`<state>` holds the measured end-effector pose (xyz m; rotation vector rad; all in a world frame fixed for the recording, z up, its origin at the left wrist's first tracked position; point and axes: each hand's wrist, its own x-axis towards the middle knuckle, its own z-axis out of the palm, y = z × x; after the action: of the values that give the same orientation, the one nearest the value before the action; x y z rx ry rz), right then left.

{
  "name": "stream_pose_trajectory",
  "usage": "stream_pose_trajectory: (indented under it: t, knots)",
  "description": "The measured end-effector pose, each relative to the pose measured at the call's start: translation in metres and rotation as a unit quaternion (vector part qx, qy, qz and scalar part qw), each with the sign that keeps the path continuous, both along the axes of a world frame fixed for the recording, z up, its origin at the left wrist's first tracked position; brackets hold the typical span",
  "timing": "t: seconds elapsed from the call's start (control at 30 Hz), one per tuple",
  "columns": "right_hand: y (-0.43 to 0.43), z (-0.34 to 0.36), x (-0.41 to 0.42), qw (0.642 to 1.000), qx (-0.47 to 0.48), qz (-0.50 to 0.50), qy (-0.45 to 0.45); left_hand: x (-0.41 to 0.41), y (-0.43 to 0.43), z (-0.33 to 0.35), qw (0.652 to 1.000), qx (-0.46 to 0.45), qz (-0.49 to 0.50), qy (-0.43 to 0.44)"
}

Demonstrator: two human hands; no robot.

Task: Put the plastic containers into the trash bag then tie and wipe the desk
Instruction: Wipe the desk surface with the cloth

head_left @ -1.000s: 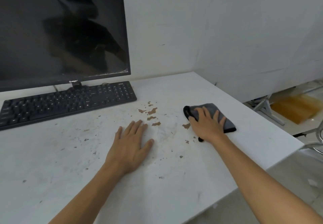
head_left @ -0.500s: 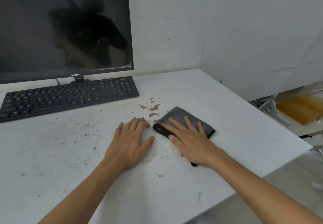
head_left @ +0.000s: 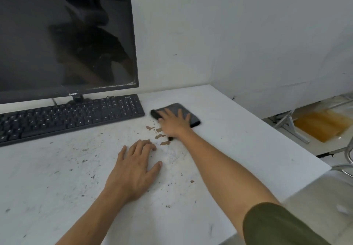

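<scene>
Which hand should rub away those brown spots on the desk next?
The right hand, probably. It is pressed flat on the grey cloth, just behind the brown spots. The left hand lies bare and flat on the desk, seemingly only bracing.

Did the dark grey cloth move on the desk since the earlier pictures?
Yes. The dark grey folded cloth under the right hand went away from the person, past the brown chipped patches, and now lies beside the black keyboard's right end.
</scene>
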<state>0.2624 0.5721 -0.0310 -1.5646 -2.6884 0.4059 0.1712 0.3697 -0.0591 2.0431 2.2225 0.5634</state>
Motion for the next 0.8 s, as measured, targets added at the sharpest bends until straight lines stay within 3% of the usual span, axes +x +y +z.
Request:
stream_pose_trajectory:
  t: [0.1,0.2,0.37,0.5,0.57,0.7,0.8]
  knots:
    - [-0.041,-0.003,-0.004,0.994,0.004,0.113,-0.005,-0.002,0.002,0.000,1.000,-0.014,-0.003,0.011]
    - [-0.055,-0.009,0.035,0.991,0.020,0.133,0.003,-0.005,0.002,-0.001,1.000,-0.016,-0.008,0.011]
    - [-0.014,-0.007,0.109,0.999,0.014,-0.037,0.020,-0.006,0.003,-0.001,1.000,-0.024,-0.011,0.006]
    - [-0.037,-0.013,0.138,0.984,-0.005,-0.173,0.028,-0.006,0.001,-0.002,1.000,-0.019,-0.011,-0.002]
    - [-0.071,-0.013,0.144,0.985,-0.008,-0.171,0.031,-0.006,-0.001,-0.004,1.000,-0.009,-0.012,-0.007]
    - [-0.143,-0.015,0.190,0.996,0.038,-0.077,-0.003,-0.006,0.000,-0.004,1.000,-0.001,-0.019,-0.015]
    - [-0.116,-0.009,0.224,0.992,0.030,-0.118,-0.018,-0.006,0.000,-0.006,1.000,0.001,-0.022,-0.017]
